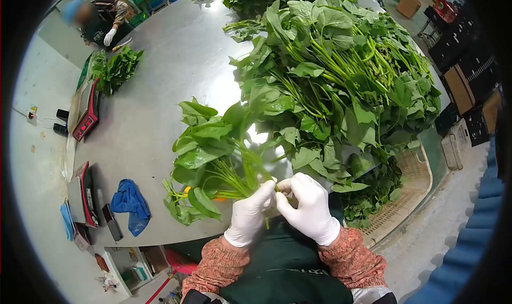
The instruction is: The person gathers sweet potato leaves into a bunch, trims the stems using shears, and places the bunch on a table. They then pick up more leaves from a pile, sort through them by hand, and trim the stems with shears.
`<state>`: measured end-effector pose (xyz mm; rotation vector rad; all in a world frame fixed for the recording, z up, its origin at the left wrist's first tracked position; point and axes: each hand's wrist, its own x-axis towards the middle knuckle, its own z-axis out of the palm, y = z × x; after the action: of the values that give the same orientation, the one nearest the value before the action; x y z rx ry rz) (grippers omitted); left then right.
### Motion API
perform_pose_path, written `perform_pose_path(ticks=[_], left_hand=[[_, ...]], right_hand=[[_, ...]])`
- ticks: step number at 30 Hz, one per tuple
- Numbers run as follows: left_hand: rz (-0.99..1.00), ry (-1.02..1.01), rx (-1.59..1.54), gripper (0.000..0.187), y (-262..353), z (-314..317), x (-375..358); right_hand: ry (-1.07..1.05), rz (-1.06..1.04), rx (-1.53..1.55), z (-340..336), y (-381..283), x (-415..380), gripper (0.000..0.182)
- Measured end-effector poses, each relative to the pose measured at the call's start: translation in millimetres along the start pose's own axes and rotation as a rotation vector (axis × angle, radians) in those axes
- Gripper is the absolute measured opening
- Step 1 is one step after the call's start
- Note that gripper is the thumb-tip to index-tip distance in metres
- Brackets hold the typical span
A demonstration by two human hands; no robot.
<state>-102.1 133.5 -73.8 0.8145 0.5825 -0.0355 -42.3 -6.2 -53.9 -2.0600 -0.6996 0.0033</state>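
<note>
My left hand, in a white glove, is closed round the stems of a bunch of leafy greens whose broad leaves point away to the left. Close beside it, my gloved right hand is closed, with thumb and forefinger pinching a green stem at the left fingertips. Part of that stem hangs below the hands. An orange thing shows partly under the bunch; its kind is hidden. A big heap of the same leafy greens lies just beyond my hands to the right.
On the metal table, a blue cloth, a phone and two red scales lie left. A cream plastic crate with greens stands at the right edge. A gloved co-worker is at the far left.
</note>
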Motion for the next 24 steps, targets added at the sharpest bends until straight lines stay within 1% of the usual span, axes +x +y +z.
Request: perform_pose_path(ticks=[3,4,6,7,9,10,11,12,13,14,15,17,19,20,21,22,23,24], left_hand=[[0.068,0.014,0.093,0.008,-1.3,5.9,0.0],[0.098,-0.053,0.096,0.012,-8.0,-1.9,1.4],[0.08,0.008,0.158,0.012,-7.7,5.8,-2.8],[0.07,0.038,0.188,0.013,-8.1,9.2,-4.8],[0.103,0.031,0.268,0.014,-11.4,9.5,-7.0],[0.127,0.028,0.305,0.014,-14.6,7.9,-7.2],[0.151,0.026,0.342,0.014,-17.1,6.7,-7.2],[0.322,0.003,0.45,0.011,-19.4,10.0,-2.2],[0.285,0.013,0.336,0.009,-20.7,14.0,-6.7],[0.25,0.027,0.22,0.007,-12.4,27.8,-13.1],[0.149,0.022,0.109,0.008,-12.0,28.9,-13.3],[0.144,-0.011,0.099,0.006,-17.4,22.0,-9.5],[0.157,-0.025,0.091,0.006,-18.1,21.1,-8.3],[0.158,-0.001,0.007,0.01,-12.9,19.7,-6.6],[0.16,0.021,-0.075,0.015,-4.1,16.6,-4.1],[0.213,0.021,-0.097,0.016,5.5,11.4,-2.1],[0.268,0.022,-0.119,0.018,15.4,5.6,0.2],[0.303,-0.039,-0.156,0.016,22.6,0.4,3.5]], right_hand=[[0.04,-0.072,-0.198,3.7,-2.9,1.2,0.012],[0.045,-0.064,-0.214,4.2,-2.6,1.6,0.012],[0.055,-0.047,-0.247,5.5,0.1,1.6,0.012],[0.067,0.005,-0.181,5.9,1.7,0.7,0.012],[0.088,0.109,-0.051,6.1,6.2,-2.1,0.013],[0.134,0.093,0.021,6.6,9.6,-2.8,0.011],[0.121,0.136,0.089,4.4,10.1,-4.0,0.011],[0.109,0.179,0.158,1.6,10.2,-5.6,0.01],[0.096,0.222,0.227,-0.3,10.7,-7.5,0.009],[0.111,0.168,0.208,0.1,13.2,-10.0,0.006],[0.125,0.114,0.188,0.9,15.4,-12.4,0.004],[0.103,0.259,0.389,-0.3,14.9,-14.7,0.004],[0.185,0.257,0.494,3.9,17.5,-17.9,0.003],[0.211,0.149,0.286,-3.3,33.5,-18.4,0.004],[0.214,0.576,0.815,-18.8,34.7,-17.5,0.003],[0.285,0.59,0.866,-27.6,47.9,-20.3,0.005],[0.356,0.552,0.996,-38.1,57.2,-22.6,0.004],[0.395,0.544,1.2,-51.2,67.3,-27.1,0.004]])
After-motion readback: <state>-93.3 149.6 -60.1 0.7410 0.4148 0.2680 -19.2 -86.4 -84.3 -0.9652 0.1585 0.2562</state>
